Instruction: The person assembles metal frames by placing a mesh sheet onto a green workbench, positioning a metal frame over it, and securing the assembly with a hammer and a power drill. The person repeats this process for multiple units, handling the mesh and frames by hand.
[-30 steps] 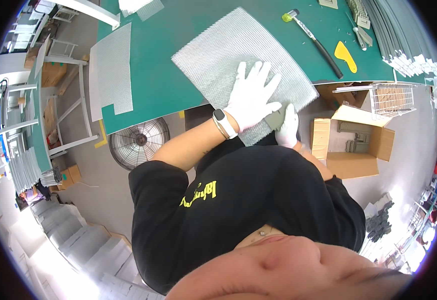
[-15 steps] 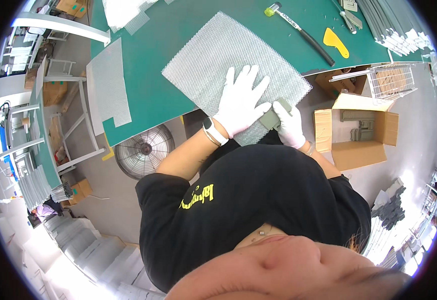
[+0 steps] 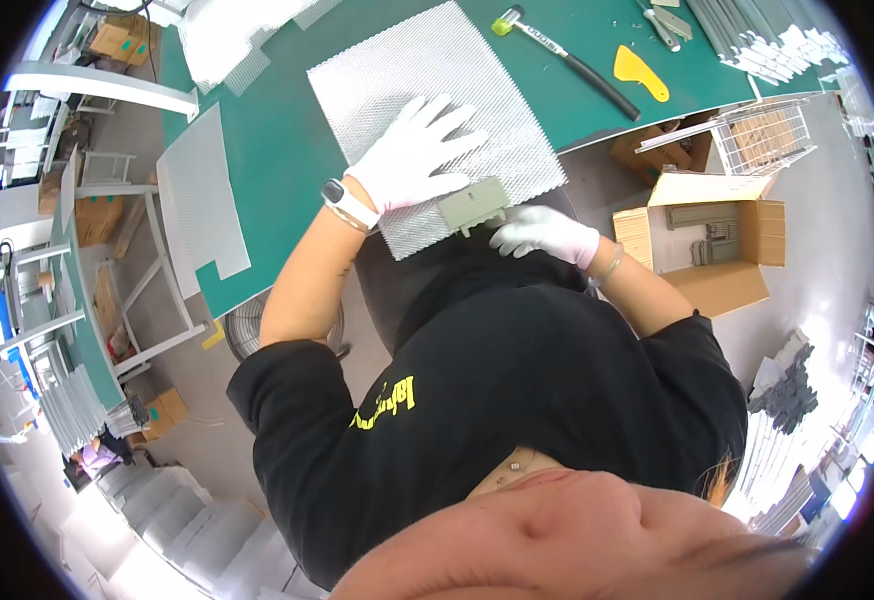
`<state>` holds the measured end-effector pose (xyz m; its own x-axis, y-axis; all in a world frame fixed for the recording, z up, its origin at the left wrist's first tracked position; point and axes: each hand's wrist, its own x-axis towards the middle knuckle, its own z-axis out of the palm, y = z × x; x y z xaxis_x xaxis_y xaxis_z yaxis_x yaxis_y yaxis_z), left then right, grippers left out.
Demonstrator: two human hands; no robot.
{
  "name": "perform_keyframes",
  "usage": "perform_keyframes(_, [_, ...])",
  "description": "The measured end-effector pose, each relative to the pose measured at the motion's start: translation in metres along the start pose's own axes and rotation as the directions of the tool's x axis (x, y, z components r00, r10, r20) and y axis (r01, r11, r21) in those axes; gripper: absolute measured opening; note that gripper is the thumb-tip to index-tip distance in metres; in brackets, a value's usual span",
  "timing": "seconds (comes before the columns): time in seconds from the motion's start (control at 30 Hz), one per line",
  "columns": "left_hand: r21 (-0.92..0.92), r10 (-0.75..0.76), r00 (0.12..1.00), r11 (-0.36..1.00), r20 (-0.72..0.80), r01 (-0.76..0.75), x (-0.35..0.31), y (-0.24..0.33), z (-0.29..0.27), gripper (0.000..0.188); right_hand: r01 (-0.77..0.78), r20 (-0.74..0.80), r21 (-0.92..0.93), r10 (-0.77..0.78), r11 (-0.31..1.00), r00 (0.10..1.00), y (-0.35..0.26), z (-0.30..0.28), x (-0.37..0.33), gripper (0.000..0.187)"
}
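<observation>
A silvery metal mesh sheet [image 3: 412,70] lies on the green table top, its near corner jutting over the edge. My left hand [image 3: 412,155], white-gloved, rests on it with fingers spread. Beside the left thumb, on the near part of the mesh, sits an olive-green flat rectangular piece [image 3: 472,203] with small tabs on its near edge. At that piece's right end is my right hand [image 3: 545,234], also gloved, with fingers loosely extended and nothing visible in them. Whether its fingertips touch the piece is hard to tell.
A rubber mallet [image 3: 567,62] and a yellow scraper [image 3: 640,73] lie to the right on the table. A cut mesh piece [image 3: 202,195] hangs near the left edge. An open carton [image 3: 707,285] with green parts stands at right; a floor fan [image 3: 247,325] is below left.
The mesh has turned and shifted left with my left hand. My right hand, earlier gripping the olive-green piece, has moved to its near right edge; the piece now lies more level.
</observation>
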<state>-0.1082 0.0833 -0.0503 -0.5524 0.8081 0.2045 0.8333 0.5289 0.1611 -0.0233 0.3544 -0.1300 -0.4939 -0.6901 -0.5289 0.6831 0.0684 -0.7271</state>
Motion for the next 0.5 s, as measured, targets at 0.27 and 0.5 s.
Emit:
perform_keyframes(0.27, [-0.016, -0.176, 0.981, 0.984, 0.082, 0.178, 0.004, 0.085, -0.005, 0.067, 0.569, -0.963, 0.236, 0.111, 0.788, 0.245, 0.092, -0.337, -0.041, 0.035])
perform_keyframes(0.5, [0.054, -0.165, 0.986, 0.985, -0.017, 0.165, -0.028, 0.053, -0.022, 0.057, 0.498, -0.808, 0.375, 0.012, 0.782, 0.59, 0.075, -0.386, -0.064, 0.026])
